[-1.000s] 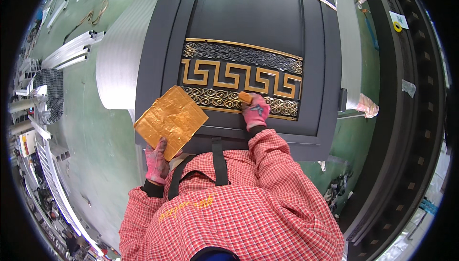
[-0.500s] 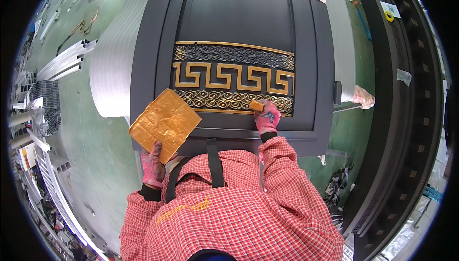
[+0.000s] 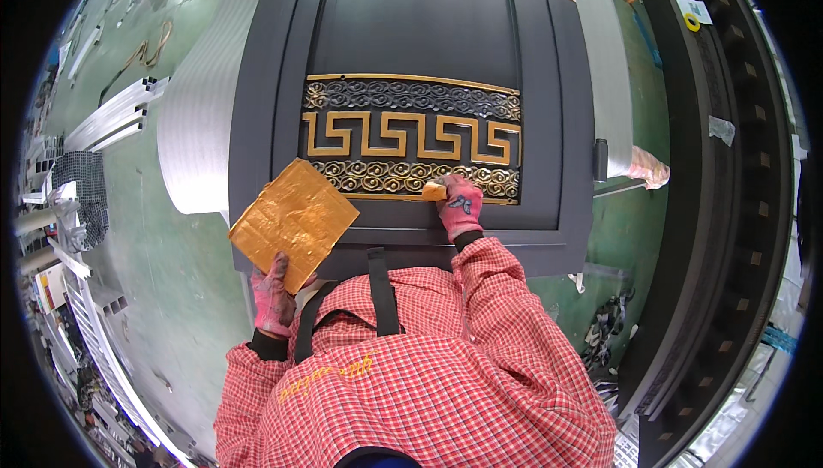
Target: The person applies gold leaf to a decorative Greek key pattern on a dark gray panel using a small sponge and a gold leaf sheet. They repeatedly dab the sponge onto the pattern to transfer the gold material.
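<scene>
A dark grey door panel (image 3: 411,22) lies in front of me, with a raised decorative band across its lower part. The band has a gold meander pattern (image 3: 404,144) between two rows of cloud scrolls. Gold coats the near scroll row (image 3: 377,177); the far row (image 3: 411,98) is mostly dark. My right hand (image 3: 460,204), in a pink glove, pinches a small gold-stained sponge (image 3: 435,191) at the band's near edge. In my pink-gloved left hand (image 3: 275,298) is a flat square board (image 3: 294,221) smeared with gold paint, gripped at its near corner and tilted.
White foam sheeting (image 3: 195,151) sticks out under the door on both sides. Bundled metal profiles (image 3: 116,117) lie on the green floor at left. A long dark beam (image 3: 699,211) runs along the right, with a yellow tape roll (image 3: 692,22) on it.
My right hand has moved left along the near edge of the band with the sponge. The view has shifted slightly; my left hand still holds the board in place.
</scene>
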The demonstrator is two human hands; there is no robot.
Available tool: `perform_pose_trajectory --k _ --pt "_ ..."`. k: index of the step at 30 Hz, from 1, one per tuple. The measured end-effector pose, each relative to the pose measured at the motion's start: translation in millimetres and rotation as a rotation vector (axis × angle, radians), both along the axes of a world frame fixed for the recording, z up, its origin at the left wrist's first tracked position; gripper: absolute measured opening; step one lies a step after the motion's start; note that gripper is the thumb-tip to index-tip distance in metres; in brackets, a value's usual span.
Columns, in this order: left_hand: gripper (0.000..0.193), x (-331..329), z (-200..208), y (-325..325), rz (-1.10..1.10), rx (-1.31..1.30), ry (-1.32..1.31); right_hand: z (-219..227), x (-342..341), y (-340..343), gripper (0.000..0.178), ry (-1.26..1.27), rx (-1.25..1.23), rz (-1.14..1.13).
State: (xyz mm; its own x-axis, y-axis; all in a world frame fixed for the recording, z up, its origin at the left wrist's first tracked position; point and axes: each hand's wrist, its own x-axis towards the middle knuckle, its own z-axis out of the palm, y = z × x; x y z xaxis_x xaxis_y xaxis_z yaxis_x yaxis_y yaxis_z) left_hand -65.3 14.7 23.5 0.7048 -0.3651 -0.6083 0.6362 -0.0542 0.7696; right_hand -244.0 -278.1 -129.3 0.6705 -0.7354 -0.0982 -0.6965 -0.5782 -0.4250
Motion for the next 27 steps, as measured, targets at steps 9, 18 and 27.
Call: perform_pose_trajectory --k 9,18,27 --pt "0.049 -0.8 -1.2 17.8 0.089 0.007 -0.012 8.2 -80.6 -53.0 0.033 0.092 -0.091 -0.479" --pt "0.047 -0.9 0.4 17.4 0.085 -0.008 0.021 2.0 47.4 24.7 0.035 -0.109 0.056 0.077" --pt "0.044 1.3 -5.5 36.2 0.188 0.015 0.021 17.6 15.3 -2.4 0.033 -0.094 0.011 0.017"
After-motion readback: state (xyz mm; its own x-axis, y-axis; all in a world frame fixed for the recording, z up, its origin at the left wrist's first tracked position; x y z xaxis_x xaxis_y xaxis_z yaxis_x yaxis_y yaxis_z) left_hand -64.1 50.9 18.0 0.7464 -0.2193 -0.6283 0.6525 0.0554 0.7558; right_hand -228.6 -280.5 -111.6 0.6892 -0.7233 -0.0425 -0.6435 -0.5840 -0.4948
